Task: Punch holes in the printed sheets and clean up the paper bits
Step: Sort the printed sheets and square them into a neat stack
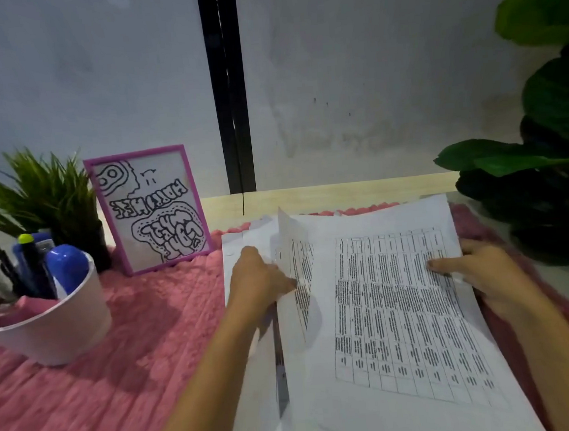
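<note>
A stack of printed sheets (387, 309) with dense tables lies on the pink cloth in front of me. My left hand (257, 279) pinches the left edge of the upper sheets and lifts it, so the edge curls up and shows a printed page beneath. My right hand (477, 267) lies flat on the right edge of the stack, thumb pressing on the top sheet. More white sheets (240, 239) stick out at the left under the lifted ones. No hole punch and no paper bits are visible.
A white cup (62, 324) holding blue markers and pens stands at the left on the pink cloth (86, 404). Behind it are a small green plant (37, 195) and a pink-framed drawing (150, 206). A large-leaved plant (548, 175) crowds the right side.
</note>
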`<action>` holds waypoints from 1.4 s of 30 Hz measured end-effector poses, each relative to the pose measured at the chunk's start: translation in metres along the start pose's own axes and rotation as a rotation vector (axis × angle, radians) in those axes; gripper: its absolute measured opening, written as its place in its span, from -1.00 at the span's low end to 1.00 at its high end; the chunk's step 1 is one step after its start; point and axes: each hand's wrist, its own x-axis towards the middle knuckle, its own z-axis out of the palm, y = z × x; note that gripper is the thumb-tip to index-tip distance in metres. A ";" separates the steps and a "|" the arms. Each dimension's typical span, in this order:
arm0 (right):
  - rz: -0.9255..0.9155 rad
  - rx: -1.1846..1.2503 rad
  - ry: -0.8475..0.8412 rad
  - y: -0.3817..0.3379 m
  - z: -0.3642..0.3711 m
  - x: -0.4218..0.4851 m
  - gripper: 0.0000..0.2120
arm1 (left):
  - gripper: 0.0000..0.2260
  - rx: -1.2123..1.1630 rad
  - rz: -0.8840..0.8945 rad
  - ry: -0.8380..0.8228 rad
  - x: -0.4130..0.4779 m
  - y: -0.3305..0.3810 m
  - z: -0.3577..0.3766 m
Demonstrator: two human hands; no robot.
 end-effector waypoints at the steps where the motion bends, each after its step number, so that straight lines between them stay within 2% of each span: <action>1: 0.001 0.010 0.003 0.000 0.001 -0.001 -0.77 | -0.43 -0.045 0.016 -0.021 0.002 -0.002 -0.001; 3: -0.014 0.055 0.028 0.000 0.004 -0.003 -0.75 | -0.78 -0.103 0.110 -0.023 0.003 -0.002 -0.001; 5: -0.031 0.130 0.055 -0.001 0.008 -0.003 -0.70 | -0.86 -0.183 0.173 0.022 -0.001 0.000 0.004; 8: -0.066 0.196 0.047 -0.001 0.017 -0.002 -0.66 | -0.92 -0.447 0.194 -0.052 -0.009 0.000 0.013; 10: -0.113 0.176 0.012 -0.002 0.024 -0.004 -0.67 | -0.80 -0.446 0.276 -0.091 -0.017 -0.002 0.017; 13: -0.187 0.149 0.010 -0.003 0.030 -0.009 -0.65 | -0.63 -0.375 0.378 -0.043 -0.018 -0.003 0.019; 16: -0.280 0.070 0.130 -0.003 0.027 -0.008 -0.49 | -0.64 -0.586 0.402 -0.083 -0.018 0.002 0.012; 18: -0.230 0.194 0.114 -0.004 0.021 -0.007 -0.38 | -0.62 -0.696 0.407 -0.098 -0.011 0.004 0.008; 20: -0.190 0.340 0.010 -0.009 0.018 -0.009 -0.57 | -0.62 -0.759 0.409 -0.112 -0.010 0.006 0.006; 22: -0.185 0.378 -0.107 -0.016 0.022 -0.016 -0.74 | -0.64 -0.781 0.410 -0.134 -0.009 0.005 0.010; 24: -0.189 0.362 -0.183 -0.017 0.025 -0.017 -0.71 | -0.67 -0.785 0.393 -0.176 -0.012 0.003 0.015; 28: -0.169 0.313 -0.268 -0.017 0.023 -0.016 -0.62 | -0.57 -0.606 0.356 -0.256 -0.020 0.001 0.027; 30: -0.152 0.306 -0.264 -0.015 0.022 -0.015 -0.60 | -0.70 -0.463 0.373 -0.217 -0.021 0.000 0.030; 32: -0.138 0.310 -0.219 -0.014 0.021 -0.013 -0.62 | -0.83 -0.337 0.394 -0.104 -0.022 0.001 0.028; 35: -0.115 0.349 -0.107 -0.015 0.015 -0.012 -0.64 | -0.60 0.145 0.430 0.136 -0.015 -0.001 0.021; 36: -0.098 0.372 -0.064 -0.016 0.010 -0.011 -0.66 | -0.55 0.315 0.392 0.178 -0.014 -0.003 0.019; 38: -0.040 0.459 -0.002 -0.019 0.002 -0.011 -0.74 | -0.32 0.577 0.242 0.165 -0.017 -0.004 0.014; 40: 0.032 0.537 0.042 -0.020 -0.006 -0.010 -0.78 | -0.17 0.646 0.178 0.134 -0.021 -0.005 0.011; 42: 0.069 0.598 0.055 -0.018 -0.010 -0.009 -0.78 | -0.17 0.589 0.146 0.135 -0.021 -0.006 0.011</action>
